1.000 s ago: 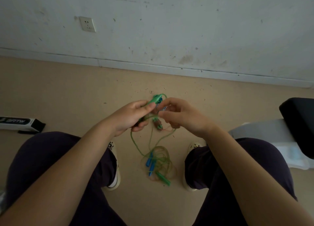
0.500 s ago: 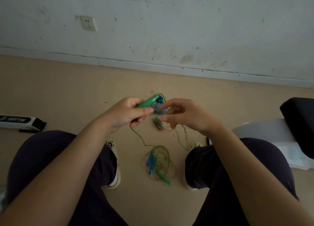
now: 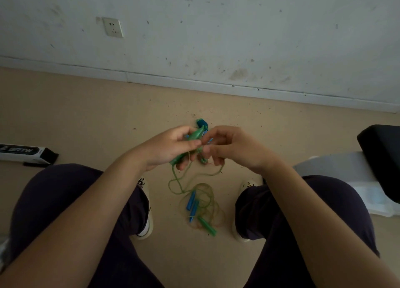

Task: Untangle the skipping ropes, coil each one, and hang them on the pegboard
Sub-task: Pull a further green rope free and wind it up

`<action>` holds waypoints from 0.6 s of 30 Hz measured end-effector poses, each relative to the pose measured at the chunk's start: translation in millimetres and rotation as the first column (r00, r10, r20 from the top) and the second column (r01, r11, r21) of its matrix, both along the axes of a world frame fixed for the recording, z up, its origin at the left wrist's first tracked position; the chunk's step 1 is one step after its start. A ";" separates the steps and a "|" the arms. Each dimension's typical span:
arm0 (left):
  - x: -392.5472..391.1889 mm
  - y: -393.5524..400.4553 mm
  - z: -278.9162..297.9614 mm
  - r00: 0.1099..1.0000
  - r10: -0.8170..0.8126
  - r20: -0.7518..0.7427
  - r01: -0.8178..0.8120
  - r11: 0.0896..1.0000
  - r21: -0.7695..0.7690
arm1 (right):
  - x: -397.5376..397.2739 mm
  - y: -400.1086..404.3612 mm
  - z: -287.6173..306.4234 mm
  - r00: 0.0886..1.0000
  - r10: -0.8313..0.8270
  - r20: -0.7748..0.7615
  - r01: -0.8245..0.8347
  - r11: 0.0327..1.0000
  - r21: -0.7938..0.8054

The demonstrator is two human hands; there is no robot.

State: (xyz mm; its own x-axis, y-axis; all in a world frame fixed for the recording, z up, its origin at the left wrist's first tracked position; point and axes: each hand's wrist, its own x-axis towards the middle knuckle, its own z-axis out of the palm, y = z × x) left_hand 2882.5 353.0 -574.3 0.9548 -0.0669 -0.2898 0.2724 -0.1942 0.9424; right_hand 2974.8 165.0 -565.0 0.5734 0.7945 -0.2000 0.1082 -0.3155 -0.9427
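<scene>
In the head view, a green handle (image 3: 190, 143) is gripped by the left hand (image 3: 171, 149), its fingers curled round it and the thumb pressed on top. Just beside it, thin green cord (image 3: 216, 172) is pinched by the curled fingers of the right hand (image 3: 233, 149) — the strands drop from both hands to a tangled heap (image 3: 202, 205) on the beige floor (image 3: 86, 119), where blue handles (image 3: 192, 202) and another green handle (image 3: 206, 225) lie between the two shoes.
</scene>
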 end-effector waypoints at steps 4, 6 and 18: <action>1.0 4.3 1.0 1.000 -0.008 -0.004 0.008 1.000 0.024 | -0.1 1.5 3.6 0.991 0.005 0.136 0.006 0.997 -0.077; 0.2 12.0 4.1 1.000 -0.017 0.004 0.017 0.998 0.054 | 5.3 -4.0 8.3 0.985 -0.057 0.164 0.068 0.996 -0.062; 2.1 8.4 -2.3 0.998 0.040 0.047 -0.044 0.996 0.081 | -2.4 6.7 -3.3 0.981 -0.077 0.179 0.090 0.994 -0.061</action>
State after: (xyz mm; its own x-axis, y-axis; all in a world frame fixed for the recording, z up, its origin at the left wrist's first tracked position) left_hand 2884.7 361.4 -576.6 0.9684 -0.0041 -0.2494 0.2397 -0.2605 0.9352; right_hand 2972.4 171.7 -568.3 0.6682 0.7303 -0.1419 0.2416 -0.3935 -0.8870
